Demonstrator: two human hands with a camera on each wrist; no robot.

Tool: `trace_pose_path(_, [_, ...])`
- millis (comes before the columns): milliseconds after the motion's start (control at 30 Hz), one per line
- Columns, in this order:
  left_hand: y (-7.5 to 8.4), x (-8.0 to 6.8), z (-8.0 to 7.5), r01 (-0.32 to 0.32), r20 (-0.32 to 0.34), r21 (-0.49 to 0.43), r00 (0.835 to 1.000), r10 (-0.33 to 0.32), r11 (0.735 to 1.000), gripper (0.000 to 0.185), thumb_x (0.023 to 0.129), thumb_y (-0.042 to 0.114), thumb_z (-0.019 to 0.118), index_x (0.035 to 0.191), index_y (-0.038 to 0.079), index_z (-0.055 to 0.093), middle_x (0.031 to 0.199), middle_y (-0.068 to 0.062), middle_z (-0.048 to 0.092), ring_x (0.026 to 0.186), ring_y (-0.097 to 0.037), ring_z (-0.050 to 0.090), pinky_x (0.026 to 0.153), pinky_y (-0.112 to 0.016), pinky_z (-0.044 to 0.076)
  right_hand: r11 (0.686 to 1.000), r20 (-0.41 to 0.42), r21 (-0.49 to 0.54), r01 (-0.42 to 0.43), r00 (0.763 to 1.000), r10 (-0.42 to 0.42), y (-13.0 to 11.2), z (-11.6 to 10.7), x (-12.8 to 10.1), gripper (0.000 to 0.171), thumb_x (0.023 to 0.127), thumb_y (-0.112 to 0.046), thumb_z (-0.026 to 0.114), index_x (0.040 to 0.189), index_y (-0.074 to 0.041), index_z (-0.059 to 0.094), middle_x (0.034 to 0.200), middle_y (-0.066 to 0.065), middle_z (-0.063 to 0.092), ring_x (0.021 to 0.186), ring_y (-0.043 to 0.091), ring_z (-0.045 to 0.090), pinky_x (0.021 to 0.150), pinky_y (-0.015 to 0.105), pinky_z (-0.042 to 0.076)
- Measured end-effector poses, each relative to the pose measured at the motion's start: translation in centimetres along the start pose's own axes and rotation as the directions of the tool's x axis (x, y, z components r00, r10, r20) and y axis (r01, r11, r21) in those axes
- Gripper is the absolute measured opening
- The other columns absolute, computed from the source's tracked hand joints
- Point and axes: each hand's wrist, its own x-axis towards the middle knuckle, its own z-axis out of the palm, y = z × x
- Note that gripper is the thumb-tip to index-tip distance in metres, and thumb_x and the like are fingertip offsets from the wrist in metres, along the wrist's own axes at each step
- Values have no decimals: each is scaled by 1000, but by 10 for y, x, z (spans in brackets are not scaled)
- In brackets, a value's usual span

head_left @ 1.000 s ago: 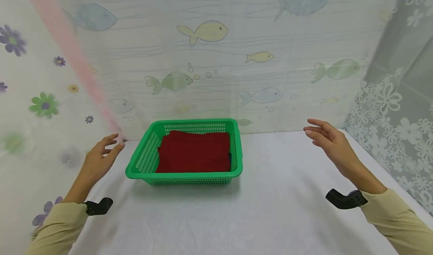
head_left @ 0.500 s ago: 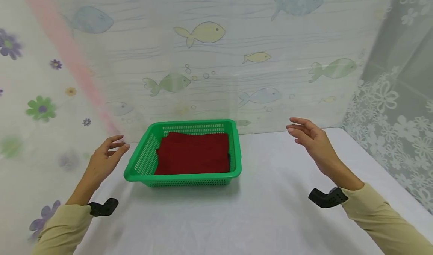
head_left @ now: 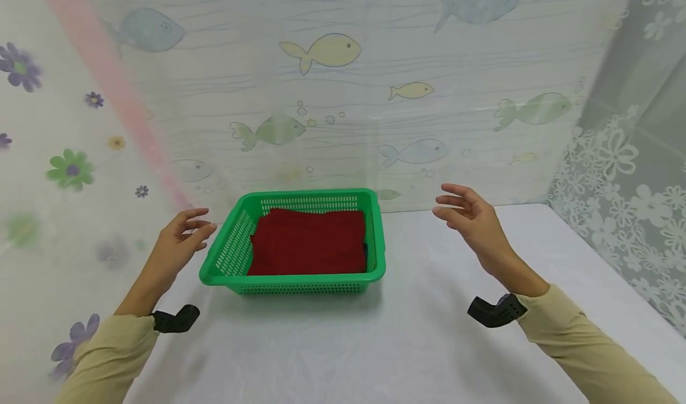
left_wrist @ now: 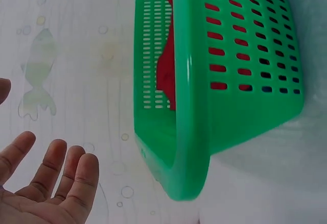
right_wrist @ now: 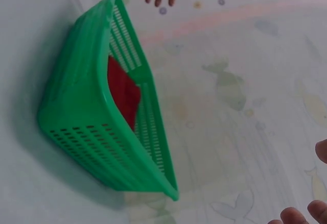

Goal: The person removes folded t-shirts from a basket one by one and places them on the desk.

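A green plastic basket (head_left: 300,279) with slotted walls stands on the white-covered table. Folded dark red cloth (head_left: 308,243) lies inside it, and a small dark blue bit shows at the cloth's right edge. My left hand (head_left: 179,243) hovers just left of the basket, fingers loosely bent and holding nothing. In the left wrist view the basket's rim (left_wrist: 191,106) is close to that hand's spread fingers (left_wrist: 84,183). Farther off, to the right of the basket, my right hand (head_left: 474,225) is in the air with relaxed fingers and nothing in it.
The white tablecloth (head_left: 343,356) covers the surface on both sides of the basket. Behind it hangs a curtain printed with fish (head_left: 332,94). A flowered sheet (head_left: 69,213) closes off the left, a lace-patterned one (head_left: 638,171) the right. Each wrist wears a black camera mount (head_left: 495,311).
My right hand has moved left, nearer the basket. The left hand has shifted slightly right and up toward the basket's left side. Basket and cloth have stayed in place.
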Motion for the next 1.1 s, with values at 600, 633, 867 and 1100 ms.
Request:
trace_pose_path(600, [11,17,20,137,151,-67,980,-126,988,66,99,34,55,148,-2,29,140,-31,38,122,-46,45,97,-54,41,990,120,70,-120,987,111,-4,49,14,58,92,-20,65,143,-8,42,130,17,52,117,32,53,99,49,41])
trace_pose_path(633, [12,17,20,138,155,-66,980,-126,988,66,99,34,56,147,-2,30,140,-31,38,122,-46,45,97,-54,41,989,126,76,-126,985,116,-4,52,14,57,92,-20,66,143,-8,42,130,17,52,117,32,53,99,49,41])
trace_pose_path(867, [12,22,23,165,187,-93,972,-146,982,64,99,28,56,147,-3,29,139,-32,40,123,-46,44,98,-54,40,984,161,104,-141,979,124,-6,68,19,56,92,-17,64,143,-7,42,132,20,50,118,33,52,100,47,41])
trace_pose_path(1100, [10,27,31,228,204,-72,956,-209,971,65,98,28,58,148,-2,29,139,-32,41,123,-46,45,100,-53,39,979,199,123,-164,970,138,-7,88,24,58,91,-14,65,143,-7,41,131,17,50,118,32,51,101,49,39])
